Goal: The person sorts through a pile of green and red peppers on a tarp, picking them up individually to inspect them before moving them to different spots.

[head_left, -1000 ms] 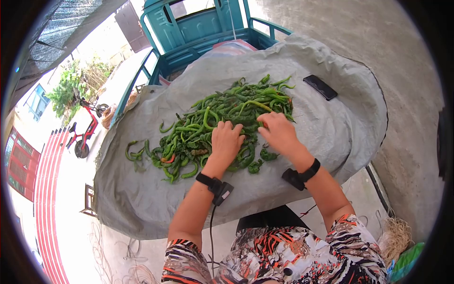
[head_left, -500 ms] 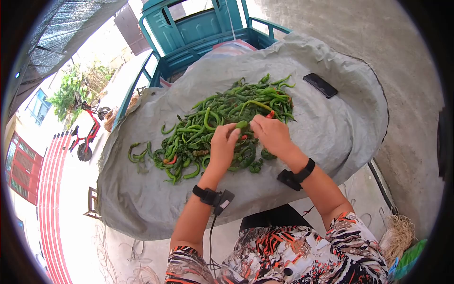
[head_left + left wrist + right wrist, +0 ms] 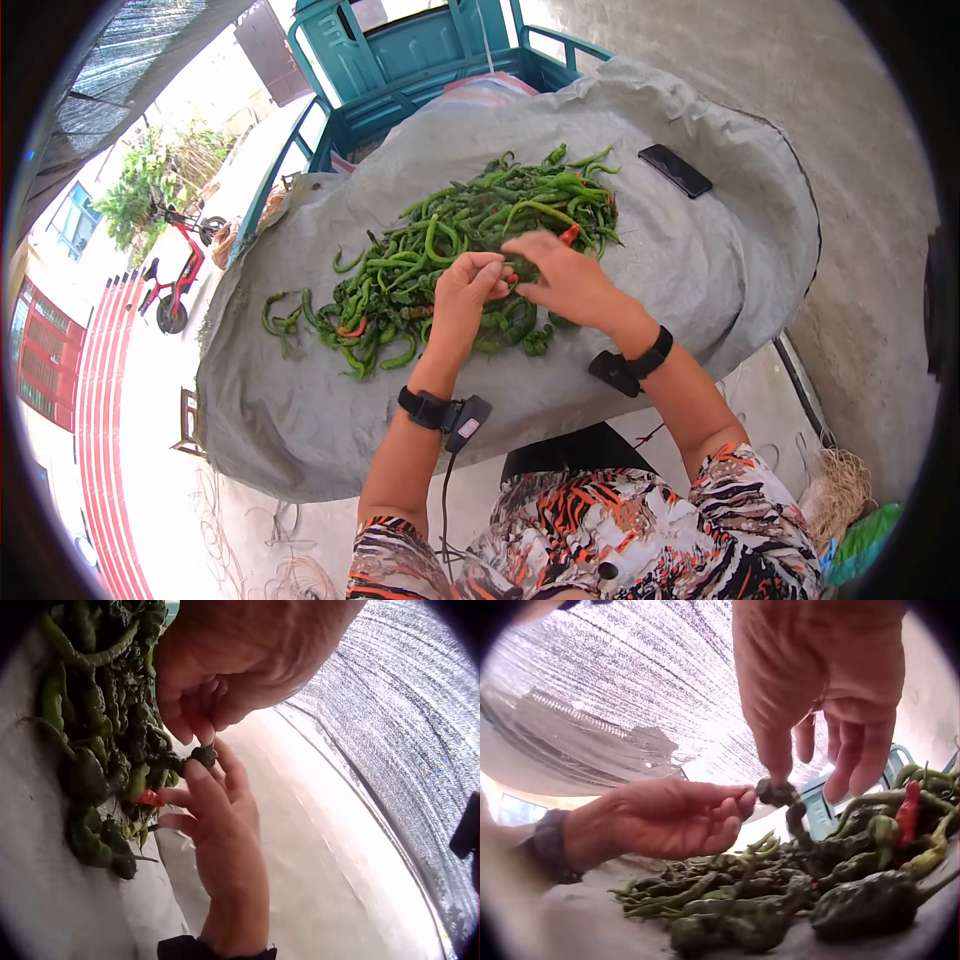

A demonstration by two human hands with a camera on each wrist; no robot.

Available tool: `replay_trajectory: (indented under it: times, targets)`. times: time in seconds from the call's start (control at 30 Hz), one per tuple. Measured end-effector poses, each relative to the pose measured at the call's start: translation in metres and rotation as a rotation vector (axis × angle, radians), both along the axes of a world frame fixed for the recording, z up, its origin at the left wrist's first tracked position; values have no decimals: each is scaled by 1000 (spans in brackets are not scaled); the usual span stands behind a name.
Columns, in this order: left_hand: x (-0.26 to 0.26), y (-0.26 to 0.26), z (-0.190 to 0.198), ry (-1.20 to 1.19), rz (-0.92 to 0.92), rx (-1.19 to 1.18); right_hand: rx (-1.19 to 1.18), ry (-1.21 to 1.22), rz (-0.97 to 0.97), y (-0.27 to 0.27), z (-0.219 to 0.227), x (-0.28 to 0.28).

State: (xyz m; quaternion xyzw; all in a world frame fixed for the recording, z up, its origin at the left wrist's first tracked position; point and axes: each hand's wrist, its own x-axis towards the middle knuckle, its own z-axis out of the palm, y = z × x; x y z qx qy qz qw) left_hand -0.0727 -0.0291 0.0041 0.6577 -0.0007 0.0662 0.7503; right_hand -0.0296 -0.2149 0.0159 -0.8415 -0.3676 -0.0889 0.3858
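Observation:
A large heap of green chili peppers (image 3: 460, 225), many wrinkled, lies on a grey sheet (image 3: 640, 270). Above its near side, my left hand (image 3: 467, 295) pinches the stem end of a dark, shrivelled green pepper (image 3: 772, 793) between thumb and fingertips. Opposite it, my right hand (image 3: 575, 285) has its thumb against that pepper's end, with the other fingers spread apart from the thumb. The dark pepper hangs curled over the heap in the right wrist view. A red pepper (image 3: 908, 815) shows among the green ones near my right hand.
A black phone (image 3: 676, 171) lies on the sheet at the far right. Behind the sheet stands a teal cart bed (image 3: 420, 60). A few curled peppers (image 3: 285, 314) lie apart at the heap's left. Both wrists wear strapped cameras, with a cable hanging from the left one.
Both hands were down at the heap, then came together around a green pepper. Now my right fingers have spread, while the left pinches the stem end of a dark pepper.

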Motion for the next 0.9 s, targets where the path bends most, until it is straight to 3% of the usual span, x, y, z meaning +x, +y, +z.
replay_trajectory:
  times: [0.07, 0.2, 0.23, 0.27, 0.33, 0.37, 0.47, 0.53, 0.67, 0.73, 0.87, 0.9]
  targets:
    - [-1, 1, 0, -37, -47, 2, -69, -25, -5, 1, -12, 7]
    - [-10, -4, 4, -110, 159, 138, -139, 40, -137, -9, 3, 10]
    - [-14, -5, 4, -101, 120, 267, -167, 91, -189, -12, 8, 12]
    - [-21, -6, 7, -21, 23, 385, -38, 35, -235, -14, 4, 18]
    - [-26, -9, -5, -117, -183, 578, 222, -81, -327, -16, -3, 28]
    - [-33, -11, -10, -174, -215, 727, 220, -113, -429, -18, -5, 31]
    - [-53, -21, -7, -294, -250, 1120, 20, 123, -410, -30, 19, 12]
    - [-57, -22, -11, -302, -197, 1311, -146, 240, -278, -40, 10, 2]
    - [-52, -25, -16, -275, -81, 1210, -409, 177, -139, -58, -17, -20]
    - [-50, -29, -21, -313, 41, 1070, -350, 58, -144, -61, -30, -25]
    - [-33, -24, -24, -142, -18, 581, -181, -39, -160, -63, -46, -26]
    - [-31, -26, -19, -88, -14, 483, -129, 32, -186, -61, -41, -28]
